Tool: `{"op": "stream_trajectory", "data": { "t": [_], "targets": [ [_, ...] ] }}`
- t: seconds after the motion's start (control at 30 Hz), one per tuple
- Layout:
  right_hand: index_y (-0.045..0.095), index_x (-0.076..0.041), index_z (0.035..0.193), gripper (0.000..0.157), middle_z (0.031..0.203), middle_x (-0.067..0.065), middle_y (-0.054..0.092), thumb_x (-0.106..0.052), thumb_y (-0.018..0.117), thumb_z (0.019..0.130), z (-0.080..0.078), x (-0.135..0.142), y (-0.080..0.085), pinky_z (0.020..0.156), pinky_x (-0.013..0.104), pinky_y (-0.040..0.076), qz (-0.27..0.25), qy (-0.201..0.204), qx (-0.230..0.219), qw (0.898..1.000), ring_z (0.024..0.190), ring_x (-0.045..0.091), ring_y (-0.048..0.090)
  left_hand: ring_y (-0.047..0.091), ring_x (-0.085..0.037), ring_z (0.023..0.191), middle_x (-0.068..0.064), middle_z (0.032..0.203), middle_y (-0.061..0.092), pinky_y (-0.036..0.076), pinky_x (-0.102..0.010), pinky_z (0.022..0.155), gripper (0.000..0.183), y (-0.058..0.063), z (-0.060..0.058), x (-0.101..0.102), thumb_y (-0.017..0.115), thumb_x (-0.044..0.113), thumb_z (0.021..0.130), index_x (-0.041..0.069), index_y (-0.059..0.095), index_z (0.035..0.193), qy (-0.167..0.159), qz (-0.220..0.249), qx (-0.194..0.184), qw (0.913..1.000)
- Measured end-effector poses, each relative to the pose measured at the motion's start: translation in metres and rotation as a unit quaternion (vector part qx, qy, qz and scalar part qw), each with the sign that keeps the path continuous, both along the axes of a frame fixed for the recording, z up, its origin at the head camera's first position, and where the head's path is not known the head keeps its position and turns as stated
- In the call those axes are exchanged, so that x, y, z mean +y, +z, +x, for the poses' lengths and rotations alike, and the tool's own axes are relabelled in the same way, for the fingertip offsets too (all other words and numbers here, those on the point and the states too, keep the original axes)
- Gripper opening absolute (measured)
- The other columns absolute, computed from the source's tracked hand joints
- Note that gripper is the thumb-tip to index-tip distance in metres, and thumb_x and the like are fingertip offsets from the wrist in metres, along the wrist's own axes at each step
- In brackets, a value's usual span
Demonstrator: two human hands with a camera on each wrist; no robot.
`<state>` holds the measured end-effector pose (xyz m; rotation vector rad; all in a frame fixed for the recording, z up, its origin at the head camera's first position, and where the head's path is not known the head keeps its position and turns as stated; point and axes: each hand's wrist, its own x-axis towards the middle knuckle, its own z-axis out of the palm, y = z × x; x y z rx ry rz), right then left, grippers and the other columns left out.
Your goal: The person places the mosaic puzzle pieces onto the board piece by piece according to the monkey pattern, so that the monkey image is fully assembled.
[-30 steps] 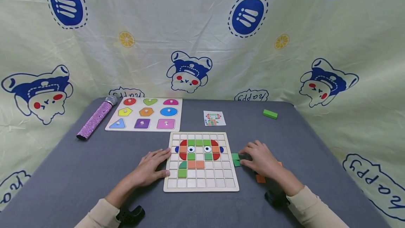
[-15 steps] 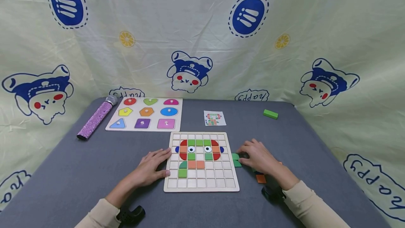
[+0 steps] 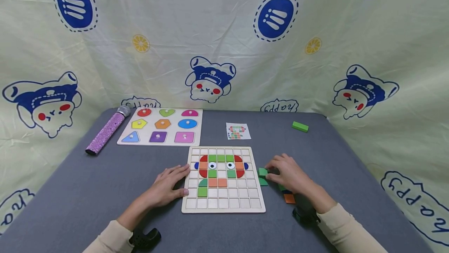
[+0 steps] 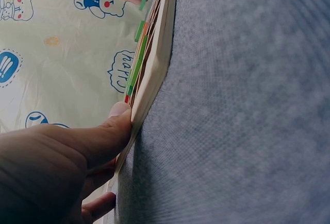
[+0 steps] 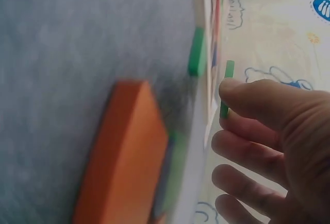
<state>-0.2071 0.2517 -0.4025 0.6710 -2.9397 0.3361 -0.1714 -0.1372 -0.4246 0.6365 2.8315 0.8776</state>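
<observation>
A wooden grid board (image 3: 242, 202) lies in the middle of the table, with red, orange, green and blue tiles and two eye tiles set in its squares. My left hand (image 3: 169, 184) rests against the board's left edge, thumb and fingers extended; the left wrist view shows the thumb (image 4: 111, 131) on the rim. Right of the board, my right hand (image 3: 288, 173) pinches a green tile (image 5: 230, 69) between thumb and index finger, held up off the table. Another green tile (image 3: 263, 182) lies beside the board's right edge. An orange tile (image 3: 289, 198) lies under the right wrist.
A small pattern card (image 3: 238, 131) lies behind the board. At the back left are a shape puzzle board (image 3: 168, 136) and a glittery purple microphone (image 3: 106, 134). A green block (image 3: 300, 126) lies at the back right. More loose tiles are partly hidden under the right forearm.
My right hand has picked up the green tile beside the board, moving slightly left and then back right. The left hand has stayed on the board's edge.
</observation>
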Motion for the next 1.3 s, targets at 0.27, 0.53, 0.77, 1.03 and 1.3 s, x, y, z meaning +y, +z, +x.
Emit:
{"op": "stream_trajectory", "data": {
  "t": [0.27, 0.53, 0.77, 1.03, 1.3],
  "targets": [
    [0.072, -0.016, 0.096, 0.023, 0.089, -0.005, 0.063, -0.028, 0.077, 0.077, 0.014, -0.014, 0.006, 0.072, 0.031, 0.034, -0.008, 0.037, 0.030, 0.999, 0.080, 0.010, 0.042, 0.027, -0.038, 0.141, -0.009, 0.153, 0.035, 0.017, -0.066, 0.107, 0.065, 0.000, 0.000, 0.000, 0.065, 0.030, 0.088, 0.006, 0.040, 0.143, 0.000, -0.003, 0.003, 1.0000],
    [0.072, -0.018, 0.093, 0.022, 0.088, -0.007, 0.063, -0.031, 0.077, 0.076, 0.027, -0.040, 0.004, 0.073, 0.030, 0.038, -0.003, 0.089, 0.060, 0.994, 0.083, 0.009, 0.045, 0.026, -0.038, 0.142, -0.009, 0.153, 0.035, 0.015, -0.066, 0.108, 0.065, 0.001, 0.001, 0.000, 0.065, 0.030, 0.088, 0.006, 0.040, 0.143, -0.001, 0.000, 0.000, 1.0000],
    [0.073, -0.020, 0.093, 0.021, 0.091, -0.008, 0.065, -0.035, 0.076, 0.077, 0.034, -0.071, 0.000, 0.074, 0.029, 0.038, -0.001, 0.129, 0.054, 0.990, 0.087, 0.010, 0.048, 0.026, -0.037, 0.142, -0.009, 0.153, 0.035, 0.016, -0.066, 0.107, 0.065, 0.001, 0.001, 0.000, 0.065, 0.030, 0.088, 0.007, 0.040, 0.143, 0.000, -0.002, 0.001, 1.0000],
    [0.073, -0.021, 0.088, 0.018, 0.085, -0.009, 0.063, -0.034, 0.077, 0.076, 0.038, -0.104, -0.003, 0.073, 0.027, 0.038, -0.006, 0.161, 0.083, 0.983, 0.084, 0.009, 0.047, 0.026, -0.038, 0.142, -0.009, 0.153, 0.035, 0.015, -0.066, 0.109, 0.065, 0.000, 0.001, 0.000, 0.065, 0.030, 0.088, 0.006, 0.039, 0.143, -0.005, 0.001, 0.001, 1.0000],
    [0.073, -0.021, 0.086, 0.015, 0.083, -0.009, 0.063, -0.032, 0.077, 0.075, 0.035, -0.125, -0.005, 0.073, 0.027, 0.038, 0.017, 0.175, 0.107, 0.979, 0.082, 0.011, 0.048, 0.027, -0.038, 0.141, -0.010, 0.152, 0.035, 0.015, -0.066, 0.108, 0.066, 0.000, 0.000, -0.001, 0.065, 0.030, 0.088, 0.006, 0.039, 0.143, -0.006, 0.001, 0.004, 1.0000]
  ]
}}
